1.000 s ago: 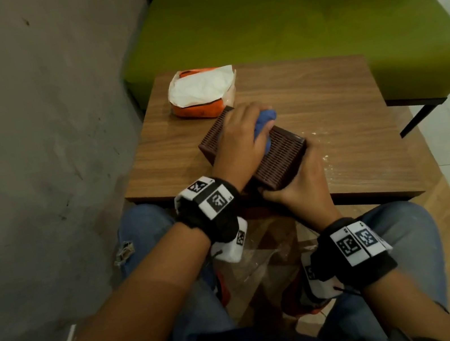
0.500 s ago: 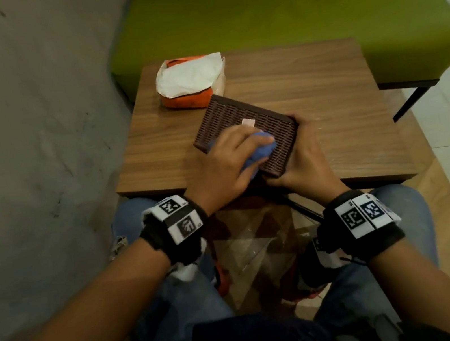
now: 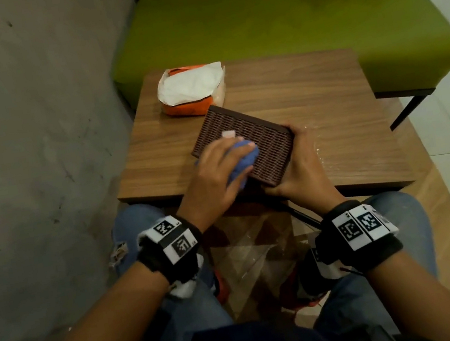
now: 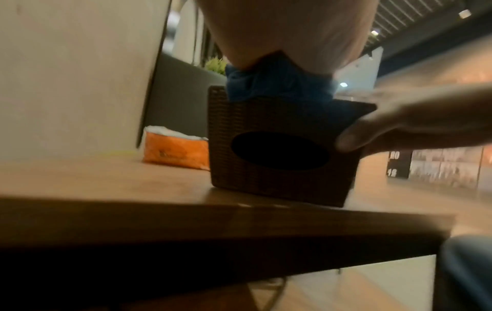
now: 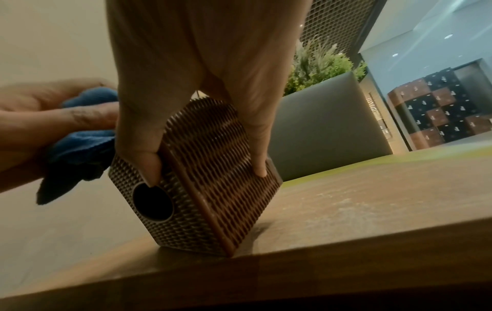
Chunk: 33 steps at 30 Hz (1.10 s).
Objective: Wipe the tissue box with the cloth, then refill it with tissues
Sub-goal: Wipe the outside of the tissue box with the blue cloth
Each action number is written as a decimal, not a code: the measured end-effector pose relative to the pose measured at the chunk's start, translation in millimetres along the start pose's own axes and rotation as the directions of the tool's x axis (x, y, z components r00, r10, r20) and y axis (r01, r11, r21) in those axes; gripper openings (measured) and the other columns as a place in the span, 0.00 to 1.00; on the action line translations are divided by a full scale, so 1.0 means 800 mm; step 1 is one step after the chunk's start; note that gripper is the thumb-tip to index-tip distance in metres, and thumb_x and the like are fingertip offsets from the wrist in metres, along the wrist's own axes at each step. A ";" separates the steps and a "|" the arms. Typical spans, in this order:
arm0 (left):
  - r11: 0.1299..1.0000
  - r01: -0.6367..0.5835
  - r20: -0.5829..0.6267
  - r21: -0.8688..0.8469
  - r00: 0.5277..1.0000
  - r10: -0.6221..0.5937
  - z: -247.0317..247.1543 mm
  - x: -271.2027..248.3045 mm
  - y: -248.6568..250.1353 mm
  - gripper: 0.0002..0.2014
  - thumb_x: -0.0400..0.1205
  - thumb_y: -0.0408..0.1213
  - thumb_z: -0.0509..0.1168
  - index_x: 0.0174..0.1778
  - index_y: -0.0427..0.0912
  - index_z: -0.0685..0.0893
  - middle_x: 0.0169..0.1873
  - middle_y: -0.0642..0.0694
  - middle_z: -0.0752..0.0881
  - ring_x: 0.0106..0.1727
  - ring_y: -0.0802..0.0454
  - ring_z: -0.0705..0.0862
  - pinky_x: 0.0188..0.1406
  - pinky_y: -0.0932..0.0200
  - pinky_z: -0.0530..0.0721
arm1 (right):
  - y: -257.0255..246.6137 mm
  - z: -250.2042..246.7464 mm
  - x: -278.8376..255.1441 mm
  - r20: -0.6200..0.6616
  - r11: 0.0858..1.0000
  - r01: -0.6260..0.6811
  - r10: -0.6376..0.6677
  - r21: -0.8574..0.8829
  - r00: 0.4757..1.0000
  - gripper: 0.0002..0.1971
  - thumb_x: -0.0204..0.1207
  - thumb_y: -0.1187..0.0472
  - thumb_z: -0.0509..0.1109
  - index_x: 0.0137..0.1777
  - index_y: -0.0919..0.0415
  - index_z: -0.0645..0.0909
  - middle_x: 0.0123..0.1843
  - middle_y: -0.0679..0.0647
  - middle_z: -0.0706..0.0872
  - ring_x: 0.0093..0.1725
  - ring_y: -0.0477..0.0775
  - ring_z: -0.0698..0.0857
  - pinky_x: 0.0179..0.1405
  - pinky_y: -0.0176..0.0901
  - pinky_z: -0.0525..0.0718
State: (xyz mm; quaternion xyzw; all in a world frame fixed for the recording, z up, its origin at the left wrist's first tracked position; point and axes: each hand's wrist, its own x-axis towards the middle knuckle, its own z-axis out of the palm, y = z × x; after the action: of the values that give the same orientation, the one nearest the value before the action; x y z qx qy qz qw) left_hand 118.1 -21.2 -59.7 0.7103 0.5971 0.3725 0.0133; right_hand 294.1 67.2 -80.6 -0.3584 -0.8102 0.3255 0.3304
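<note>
A dark brown woven tissue box [image 3: 254, 138] stands on its side near the front edge of the wooden table [image 3: 308, 88], its oval opening [image 4: 279, 151] facing me. My left hand [image 3: 218, 171] grips a bunched blue cloth [image 3: 241, 158] and presses it on the box's upward face; the cloth [image 4: 277, 84] shows blue above the box [image 4: 282, 147] in the left wrist view. My right hand [image 3: 298, 170] clasps the box's right end, thumb on the opening face and fingers on the side [image 5: 221, 168]. An orange pack of white tissues [image 3: 192, 89] lies at the table's back left.
A green bench seat [image 3: 281, 18] runs behind the table, and a grey wall [image 3: 34, 142] stands close on the left. My knees in jeans [image 3: 150, 227] are under the table's front edge. Wet smears [image 3: 319, 136] mark the wood right of the box.
My left hand with the cloth has slid from the far part of the box's upward face back towards me. The right hand has kept its hold on the box's right end.
</note>
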 end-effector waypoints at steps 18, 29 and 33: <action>0.975 0.217 -0.094 0.044 0.973 -0.213 0.004 0.097 -0.025 0.17 0.83 0.41 0.62 0.66 0.40 0.80 0.61 0.40 0.82 0.63 0.43 0.78 0.66 0.50 0.73 | -0.004 0.005 0.004 0.032 1.000 -0.017 0.016 0.017 0.999 0.57 0.51 0.45 0.80 0.78 0.61 0.56 0.69 0.56 0.66 0.70 0.61 0.73 0.69 0.62 0.78; 0.992 -0.119 0.063 -0.048 0.991 0.122 0.015 0.024 0.023 0.22 0.81 0.40 0.66 0.72 0.41 0.76 0.65 0.38 0.79 0.68 0.44 0.75 0.72 0.54 0.71 | -0.016 0.008 0.004 -0.035 0.999 0.040 -0.040 0.000 0.999 0.44 0.62 0.51 0.80 0.75 0.60 0.62 0.67 0.64 0.74 0.65 0.65 0.79 0.64 0.64 0.81; 0.991 0.132 -0.064 -0.031 0.989 -0.134 -0.016 0.024 -0.031 0.20 0.82 0.40 0.64 0.70 0.42 0.75 0.65 0.40 0.79 0.68 0.47 0.76 0.68 0.50 0.76 | -0.012 0.002 0.003 0.005 0.998 0.063 -0.063 -0.025 0.998 0.52 0.53 0.47 0.81 0.76 0.52 0.56 0.69 0.62 0.70 0.69 0.63 0.75 0.66 0.65 0.80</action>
State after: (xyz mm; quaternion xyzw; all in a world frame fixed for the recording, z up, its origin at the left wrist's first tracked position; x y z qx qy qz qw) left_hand 90.1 -3.1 -52.0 0.6559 0.6382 0.4021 0.0281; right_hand 288.5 63.6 -73.8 -0.3363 -0.8257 0.3055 0.3344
